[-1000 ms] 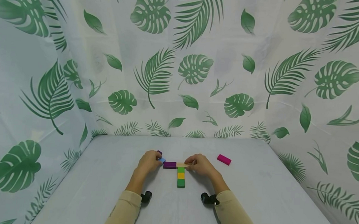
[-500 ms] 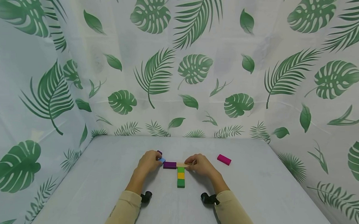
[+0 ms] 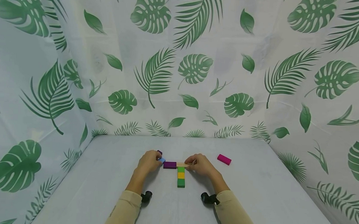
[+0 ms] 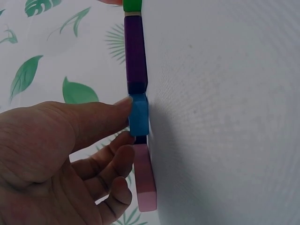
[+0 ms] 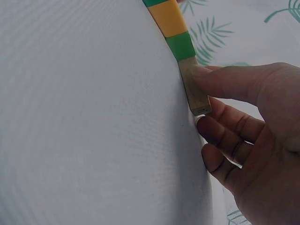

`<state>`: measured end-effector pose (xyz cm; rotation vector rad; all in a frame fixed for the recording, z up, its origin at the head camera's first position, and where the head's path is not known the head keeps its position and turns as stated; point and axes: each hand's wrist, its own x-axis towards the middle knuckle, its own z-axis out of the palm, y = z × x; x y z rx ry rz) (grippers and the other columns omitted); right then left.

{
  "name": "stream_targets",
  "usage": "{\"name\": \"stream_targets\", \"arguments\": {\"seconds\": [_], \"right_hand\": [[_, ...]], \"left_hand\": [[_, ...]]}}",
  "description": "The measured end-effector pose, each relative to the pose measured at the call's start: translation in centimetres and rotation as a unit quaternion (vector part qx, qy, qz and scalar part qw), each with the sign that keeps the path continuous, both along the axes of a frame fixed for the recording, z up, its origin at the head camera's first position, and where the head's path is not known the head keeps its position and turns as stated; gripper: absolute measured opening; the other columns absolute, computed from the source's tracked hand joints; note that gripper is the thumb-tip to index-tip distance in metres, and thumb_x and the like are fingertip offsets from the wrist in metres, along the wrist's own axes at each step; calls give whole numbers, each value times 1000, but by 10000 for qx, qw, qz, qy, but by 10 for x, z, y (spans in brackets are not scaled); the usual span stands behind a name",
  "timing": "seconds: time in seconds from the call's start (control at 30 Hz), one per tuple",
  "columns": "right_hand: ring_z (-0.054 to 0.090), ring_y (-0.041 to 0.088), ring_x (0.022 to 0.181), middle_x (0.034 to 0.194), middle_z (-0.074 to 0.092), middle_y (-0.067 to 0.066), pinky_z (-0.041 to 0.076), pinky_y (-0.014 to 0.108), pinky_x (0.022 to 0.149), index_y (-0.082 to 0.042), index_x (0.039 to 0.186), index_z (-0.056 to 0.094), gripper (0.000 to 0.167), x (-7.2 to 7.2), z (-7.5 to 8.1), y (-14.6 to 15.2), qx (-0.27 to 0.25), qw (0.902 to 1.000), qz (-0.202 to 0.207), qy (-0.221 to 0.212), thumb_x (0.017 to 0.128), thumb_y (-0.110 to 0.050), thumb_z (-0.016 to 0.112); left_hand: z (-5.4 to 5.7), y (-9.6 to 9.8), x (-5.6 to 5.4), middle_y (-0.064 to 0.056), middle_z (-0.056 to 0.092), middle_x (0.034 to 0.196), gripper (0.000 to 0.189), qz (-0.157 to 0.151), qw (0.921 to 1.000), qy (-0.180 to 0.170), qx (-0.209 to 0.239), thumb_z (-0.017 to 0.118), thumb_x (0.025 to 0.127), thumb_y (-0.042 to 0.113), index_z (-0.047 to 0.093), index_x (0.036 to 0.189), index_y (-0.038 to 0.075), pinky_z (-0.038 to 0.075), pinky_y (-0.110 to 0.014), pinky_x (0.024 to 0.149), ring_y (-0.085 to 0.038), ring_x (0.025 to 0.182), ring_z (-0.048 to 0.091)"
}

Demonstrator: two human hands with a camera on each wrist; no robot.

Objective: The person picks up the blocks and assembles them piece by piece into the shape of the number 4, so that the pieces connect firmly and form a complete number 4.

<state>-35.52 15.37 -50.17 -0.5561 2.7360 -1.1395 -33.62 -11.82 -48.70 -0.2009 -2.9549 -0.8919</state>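
Note:
My left hand (image 3: 149,162) pinches a small light blue block (image 4: 139,115) between thumb and fingers, at the left end of a purple block (image 3: 170,165). My right hand (image 3: 200,164) pinches a plain wooden block (image 5: 193,86) that continues the row on the right. Toward me from the wooden block run a light green block (image 3: 181,169), a yellow block (image 3: 181,175) and a darker green block (image 3: 181,183). Beside my left fingertips, the left wrist view shows a pink block (image 4: 146,178). A dark block (image 3: 159,152) peeks out behind the left fingers, mostly hidden.
A magenta block (image 3: 224,159) lies apart, to the right of my right hand. The blocks lie on a white-covered table (image 3: 105,185). Leaf-printed curtains (image 3: 194,119) stand behind it and along both sides.

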Motion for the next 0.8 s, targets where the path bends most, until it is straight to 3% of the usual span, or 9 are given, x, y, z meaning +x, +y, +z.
{"name": "stream_targets", "arguments": {"seconds": [0.8], "right_hand": [[55, 18, 87, 96, 71, -2, 48, 32, 73, -15, 105, 81, 16, 0, -1, 0, -34, 10000, 18, 47, 89, -12, 81]], "left_hand": [[4, 1, 2, -8, 73, 100, 25, 314, 9993, -161, -79, 78, 92, 17, 76, 114, 5, 56, -40, 76, -20, 84, 65]]}}
